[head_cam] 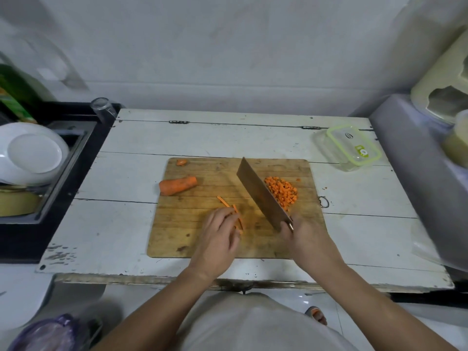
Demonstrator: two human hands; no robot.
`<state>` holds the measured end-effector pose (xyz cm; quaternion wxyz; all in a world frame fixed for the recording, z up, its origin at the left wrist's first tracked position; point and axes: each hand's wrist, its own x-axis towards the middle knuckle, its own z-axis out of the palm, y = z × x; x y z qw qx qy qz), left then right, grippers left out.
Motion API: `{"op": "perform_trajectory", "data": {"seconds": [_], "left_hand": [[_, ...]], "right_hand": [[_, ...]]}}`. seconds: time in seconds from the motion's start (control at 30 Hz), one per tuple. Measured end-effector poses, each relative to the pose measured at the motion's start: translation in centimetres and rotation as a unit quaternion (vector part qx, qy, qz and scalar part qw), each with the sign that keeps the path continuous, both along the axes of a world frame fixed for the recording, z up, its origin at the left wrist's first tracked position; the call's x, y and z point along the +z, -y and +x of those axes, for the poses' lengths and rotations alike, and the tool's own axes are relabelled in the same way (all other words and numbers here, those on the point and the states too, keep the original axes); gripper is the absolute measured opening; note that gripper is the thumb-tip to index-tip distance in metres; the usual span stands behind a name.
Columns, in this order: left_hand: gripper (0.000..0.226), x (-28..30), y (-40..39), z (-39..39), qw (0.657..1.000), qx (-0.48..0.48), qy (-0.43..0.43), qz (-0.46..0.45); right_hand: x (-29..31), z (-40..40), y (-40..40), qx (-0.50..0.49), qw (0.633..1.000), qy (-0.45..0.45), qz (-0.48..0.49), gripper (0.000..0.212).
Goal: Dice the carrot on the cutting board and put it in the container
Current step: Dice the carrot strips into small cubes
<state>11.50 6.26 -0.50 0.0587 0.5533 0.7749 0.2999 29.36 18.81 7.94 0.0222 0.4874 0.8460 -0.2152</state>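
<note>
Lighting up evenly and softly from overhead, throwing only faint shadows. Bending and blurring toward the wide-angle edges, staying sharpest mid-frame.

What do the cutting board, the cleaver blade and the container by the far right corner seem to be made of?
Cutting board: looks like wood, with plank seams, grain and dark stains.
Cleaver blade: seemingly metal, dull grey-brown with a matte sheen.
Container: apparently clear plastic, see-through walls, with a light green rim on its lid.
</note>
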Motion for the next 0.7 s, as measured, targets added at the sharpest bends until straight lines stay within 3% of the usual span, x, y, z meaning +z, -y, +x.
{"op": "perform_trajectory", "data": {"seconds": [0.13,0.23,0.47,0.6,0.7], "left_hand": [[0.03,-0.2,1.1,-2.1,0.995,0.081,0.054,0.02],[0.032,0.1,0.8,-3.8,0.996,0.082,0.039,0.0],[0.058,2.4,-3.0,-8.1,0.988,-0.11,-0.05,-0.093],[0.079,3.5,-4.7,-8.5,0.943,-0.185,-0.024,-0.277],[0.068,3.1,-4.6,-8.2,0.923,-0.251,-0.099,-0.273]], "right_hand": [[-0.5,0.0,1.8,0.007,0.999,0.01,-0.038,0.029],[-0.8,-0.1,1.2,-0.03,0.998,0.004,-0.047,0.026],[-0.2,0.7,-2.6,-0.103,0.994,0.001,-0.047,0.027],[0.1,1.2,-2.1,-0.1,0.993,-0.042,-0.043,0.023],[0.2,1.4,-1.8,-0.098,0.993,-0.051,-0.048,0.022]]}}
